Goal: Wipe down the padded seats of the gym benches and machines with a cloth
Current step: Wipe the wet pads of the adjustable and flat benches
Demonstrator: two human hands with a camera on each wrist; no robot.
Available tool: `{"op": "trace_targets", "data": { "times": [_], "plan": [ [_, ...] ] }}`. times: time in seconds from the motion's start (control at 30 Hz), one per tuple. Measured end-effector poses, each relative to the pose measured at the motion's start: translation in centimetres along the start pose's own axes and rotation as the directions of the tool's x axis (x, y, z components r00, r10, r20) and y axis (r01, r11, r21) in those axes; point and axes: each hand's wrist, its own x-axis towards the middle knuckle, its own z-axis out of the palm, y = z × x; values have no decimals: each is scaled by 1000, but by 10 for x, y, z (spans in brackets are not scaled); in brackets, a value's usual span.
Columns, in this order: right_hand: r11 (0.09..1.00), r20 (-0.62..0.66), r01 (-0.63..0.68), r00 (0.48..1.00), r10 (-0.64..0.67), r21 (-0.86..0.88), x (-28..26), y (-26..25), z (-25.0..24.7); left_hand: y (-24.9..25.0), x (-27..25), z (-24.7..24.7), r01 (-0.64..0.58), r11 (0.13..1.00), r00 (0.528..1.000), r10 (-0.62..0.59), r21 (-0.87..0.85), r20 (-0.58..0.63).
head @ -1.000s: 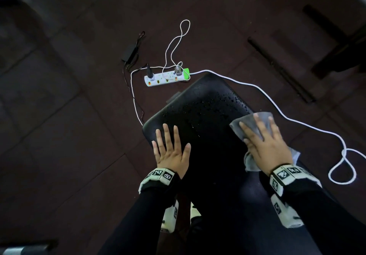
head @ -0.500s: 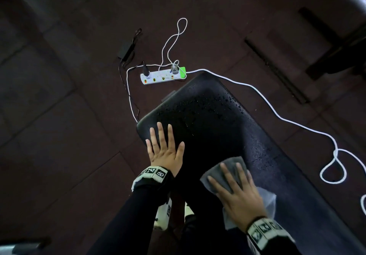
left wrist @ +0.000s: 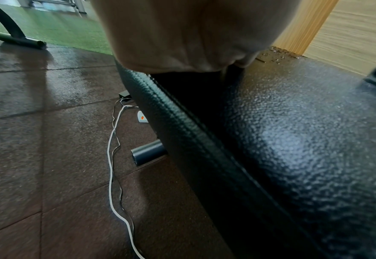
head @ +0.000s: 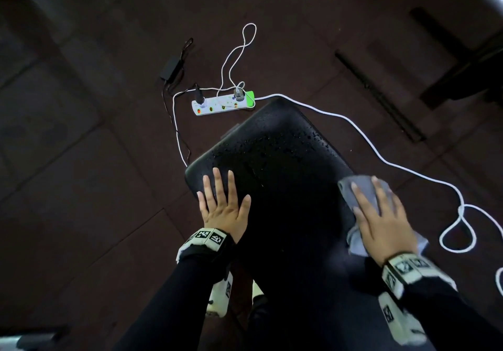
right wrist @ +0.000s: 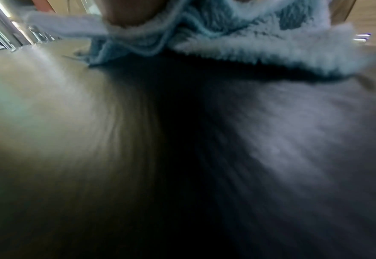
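Black padded bench seat (head: 275, 165), droplet-speckled, mid-frame; crumpled grey cloth (head: 359, 192) on its right edge.

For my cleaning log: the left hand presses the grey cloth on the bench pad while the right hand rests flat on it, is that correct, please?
Swapped. In the head view the right hand presses the grey cloth on the bench pad; the left hand rests flat, bare.

Your head camera looks steeply down on the padded seat (head: 275, 160) from above, both hands in frame. Your left wrist camera sits close under the left hand (left wrist: 182, 35), facing along the seat edge and the floor (left wrist: 38, 140) beside it. Your right wrist view is close, blurred, and shares the seat.
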Motion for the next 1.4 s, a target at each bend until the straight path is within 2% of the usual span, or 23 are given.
{"op": "trace_targets", "data": {
  "times": [0.07,0.13,0.23,0.3,0.37,0.47,0.53,0.63,0.7,0.77,0.9,1.0,1.1,1.13,1.17,1.23,1.3,1.33,1.4],
  "plan": [
    [994,116,52,992,-40,-100,-33,6,8,0,0,0,-6,1000,1000,6,-5,5],
    [990,210,79,976,-53,-119,-60,-5,16,-1,1,1,-8,1000,1000,8,-1,5],
    [985,184,164,971,-153,-47,-77,-48,16,-1,1,1,-3,1000,1000,3,-1,3],
    [975,193,213,956,-220,60,-67,-73,10,0,1,1,-2,1000,1000,2,-1,8],
    [970,168,215,958,-231,109,-43,-84,7,1,1,0,5,1000,1000,-5,4,3],
    [975,140,181,970,-198,128,5,-85,7,1,1,0,8,1000,1000,-8,7,-6],
    [974,160,203,963,-217,97,30,-73,11,1,1,1,8,1000,1000,-8,9,-6],
    [986,86,126,987,-136,109,44,-56,2,1,0,0,5,1000,1000,-5,4,-11],
    [978,-104,21,995,0,207,37,-52,-9,1,-1,0,2,1000,1000,-2,2,-7],
    [942,-167,-16,983,76,335,27,-52,-19,1,0,0,4,1000,1000,-4,0,-6],
    [832,-102,-119,973,206,542,16,-54,-43,-1,0,-1,-4,1000,1000,4,-1,6],
    [765,-77,-36,991,111,642,11,-55,-57,-1,0,-2,-7,1000,1000,7,-5,16],
    [643,145,-140,988,46,753,11,-58,-63,-1,1,-2,-12,1000,1000,12,0,17],
    [660,194,-174,980,44,731,11,-57,-60,-1,2,-1,-14,1000,1000,14,2,15],
    [733,179,-170,982,67,658,11,-54,-56,-2,2,-1,-15,1000,1000,15,3,11],
    [866,56,-135,991,124,482,12,-44,-46,-1,2,0,-13,1000,1000,13,1,3],
    [902,-83,-156,975,206,403,11,-40,-45,-1,2,1,-13,1000,1000,13,5,-11],
    [927,-181,-113,966,187,357,10,-43,-48,-2,2,2,-17,1000,1000,17,6,-16],
    [975,-286,67,958,-4,212,9,-60,-54,-4,3,3,-28,1000,999,28,7,-15]
  ]
}}
